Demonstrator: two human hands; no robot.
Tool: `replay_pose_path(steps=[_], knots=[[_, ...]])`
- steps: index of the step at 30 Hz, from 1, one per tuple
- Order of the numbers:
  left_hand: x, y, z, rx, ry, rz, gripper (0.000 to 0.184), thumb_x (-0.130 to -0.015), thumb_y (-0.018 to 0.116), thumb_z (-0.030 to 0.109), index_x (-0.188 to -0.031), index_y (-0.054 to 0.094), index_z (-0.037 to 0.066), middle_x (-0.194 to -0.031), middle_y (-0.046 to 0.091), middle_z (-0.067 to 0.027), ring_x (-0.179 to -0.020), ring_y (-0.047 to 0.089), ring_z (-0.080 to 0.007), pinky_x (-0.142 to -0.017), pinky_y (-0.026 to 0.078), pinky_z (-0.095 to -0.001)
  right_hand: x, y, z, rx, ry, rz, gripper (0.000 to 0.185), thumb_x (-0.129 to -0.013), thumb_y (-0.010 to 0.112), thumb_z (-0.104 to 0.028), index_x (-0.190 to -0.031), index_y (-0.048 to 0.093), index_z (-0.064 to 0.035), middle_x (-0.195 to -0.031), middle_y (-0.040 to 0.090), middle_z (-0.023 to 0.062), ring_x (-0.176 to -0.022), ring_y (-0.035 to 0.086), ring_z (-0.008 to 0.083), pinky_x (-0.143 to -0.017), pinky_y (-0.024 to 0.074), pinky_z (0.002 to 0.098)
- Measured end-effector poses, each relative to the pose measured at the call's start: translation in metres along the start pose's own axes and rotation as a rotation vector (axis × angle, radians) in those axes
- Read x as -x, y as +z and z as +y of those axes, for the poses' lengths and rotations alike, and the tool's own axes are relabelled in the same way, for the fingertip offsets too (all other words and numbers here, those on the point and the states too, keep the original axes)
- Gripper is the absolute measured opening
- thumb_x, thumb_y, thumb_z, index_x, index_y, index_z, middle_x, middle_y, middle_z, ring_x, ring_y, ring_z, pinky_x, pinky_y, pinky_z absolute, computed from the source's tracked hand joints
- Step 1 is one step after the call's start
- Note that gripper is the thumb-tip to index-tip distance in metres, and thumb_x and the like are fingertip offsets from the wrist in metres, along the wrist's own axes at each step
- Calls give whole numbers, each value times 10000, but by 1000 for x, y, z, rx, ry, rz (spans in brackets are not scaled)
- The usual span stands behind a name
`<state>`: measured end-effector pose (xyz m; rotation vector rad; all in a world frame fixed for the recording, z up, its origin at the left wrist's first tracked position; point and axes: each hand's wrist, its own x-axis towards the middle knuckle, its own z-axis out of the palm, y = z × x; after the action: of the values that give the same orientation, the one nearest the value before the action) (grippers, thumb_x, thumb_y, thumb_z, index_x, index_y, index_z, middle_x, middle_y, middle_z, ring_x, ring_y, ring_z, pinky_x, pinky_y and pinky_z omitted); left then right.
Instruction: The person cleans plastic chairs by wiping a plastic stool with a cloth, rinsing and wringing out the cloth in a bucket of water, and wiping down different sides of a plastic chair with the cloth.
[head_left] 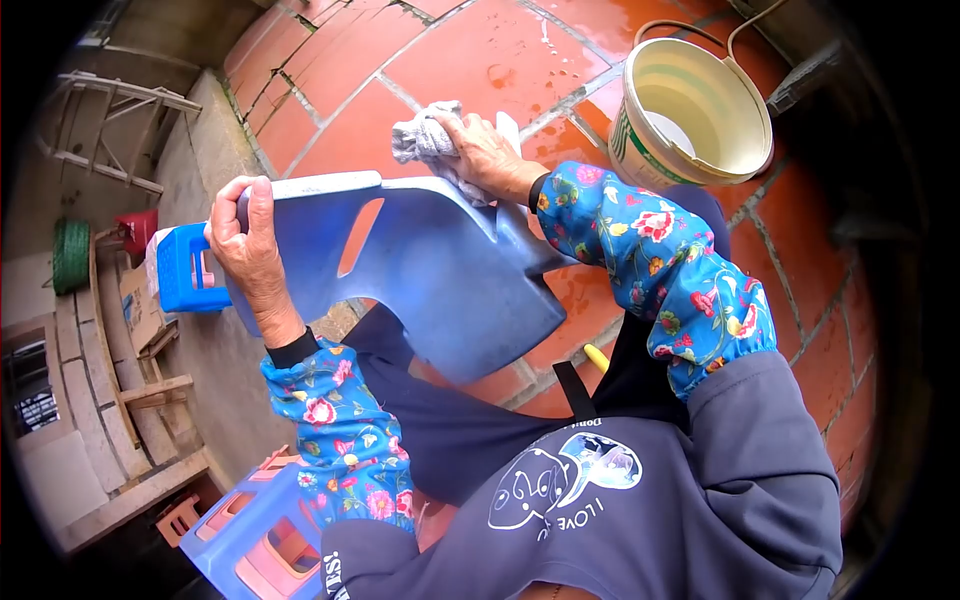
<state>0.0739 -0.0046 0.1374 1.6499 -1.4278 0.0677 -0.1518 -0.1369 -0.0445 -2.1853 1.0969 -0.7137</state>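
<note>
A blue moulded plastic panel (430, 265), with a long slot and curved edges like part of a chair, is held tilted above my lap. My left hand (250, 250) grips its left end, fingers wrapped over the edge. My right hand (490, 158) is closed on a crumpled grey-white cloth (428, 138), which lies against the panel's upper right edge. Part of the cloth is hidden under my fingers. Floral sleeve covers (655, 255) reach both wrists.
A cream bucket (640, 165) with a handle stands on the wet red tile floor (480, 60) at the upper right. Blue and pink plastic stools (225, 535) are at the lower left. Near the left wall are wooden planks (110, 400), a green basket (70, 257) and a wooden frame (120, 100).
</note>
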Motion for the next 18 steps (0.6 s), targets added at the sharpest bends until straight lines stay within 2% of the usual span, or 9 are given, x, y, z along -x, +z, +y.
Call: replay_pose_path(steps=[3, 4, 7, 9, 10, 12, 15, 16, 18], knots=[[5, -4, -9, 4, 65, 52, 317, -893, 693, 367, -885, 669, 51, -742, 631, -45, -685, 563, -142, -646, 457, -280, -20, -1, 6, 9, -63, 85, 584, -842, 663, -242, -1370, 427, -165, -1124, 509, 272, -1027, 525, 465, -887, 446, 516], [7, -6, -9, -4, 36, 33, 317, -889, 696, 373, -886, 672, 57, -750, 634, -47, -693, 568, -149, -654, 463, -288, -26, 1, 6, -120, -11, 217, 569, -831, 664, -207, -1354, 443, -167, -1074, 564, 260, -991, 564, 457, -848, 467, 522], [8, -9, -6, -8, 18, 36, 312, -877, 706, 387, -885, 680, 76, -777, 641, -57, -724, 584, -175, -675, 476, -317, -19, -38, -22, -464, -84, 229, 602, -829, 688, -229, -1352, 420, -96, -916, 648, 257, -873, 644, 435, -778, 527, 485], [9, -3, -7, -26, 90, 87, 303, -869, 715, 390, -880, 686, 89, -800, 647, -66, -753, 598, -201, -687, 482, -342, 9, -43, -35, -417, -87, 142, 630, -833, 702, -256, -1364, 411, -82, -1027, 630, 269, -982, 617, 438, -854, 508, 479], [8, -3, -7, -70, 87, 93, 274, -858, 724, 378, -868, 692, 106, -831, 649, -80, -798, 605, -243, -718, 483, -381, 26, -31, -34, -285, -129, 76, 602, -892, 650, -208, -1415, 379, -85, -1260, 565, 220, -1189, 560, 351, -994, 467, 465], [4, -1, -4, 1, 69, 53, 258, -845, 732, 370, -870, 698, 115, -837, 653, -80, -827, 592, -258, -757, 469, -389, 53, -13, -33, 81, -221, 80, 637, -867, 659, -166, -1421, 350, -101, -1312, 507, 233, -1213, 498, 426, -1023, 424, 476], [5, -1, -9, -114, 79, 81, 287, -850, 714, 409, -896, 702, 126, -836, 673, -56, -910, 583, -250, -907, 398, -408, 43, -9, -43, -64, -180, 50, 638, -829, 676, -128, -1390, 375, -105, -1241, 517, 251, -1167, 489, 450, -980, 423, 482], [3, 0, -8, -134, 102, 80, 298, -848, 711, 423, -897, 701, 130, -836, 678, -49, -904, 590, -239, -926, 383, -403, 39, -16, -48, -49, -200, 59, 623, -823, 681, -123, -1376, 394, -103, -1168, 529, 258, -1094, 515, 443, -912, 442, 481], [0, 4, -6, -152, 162, 91, 324, -847, 704, 453, -901, 699, 133, -844, 687, -41, -888, 607, -223, -951, 361, -395, 32, -20, -42, 48, -260, 94, 629, -816, 691, -128, -1373, 400, -103, -1125, 538, 257, -1032, 533, 441, -869, 459, 478]])
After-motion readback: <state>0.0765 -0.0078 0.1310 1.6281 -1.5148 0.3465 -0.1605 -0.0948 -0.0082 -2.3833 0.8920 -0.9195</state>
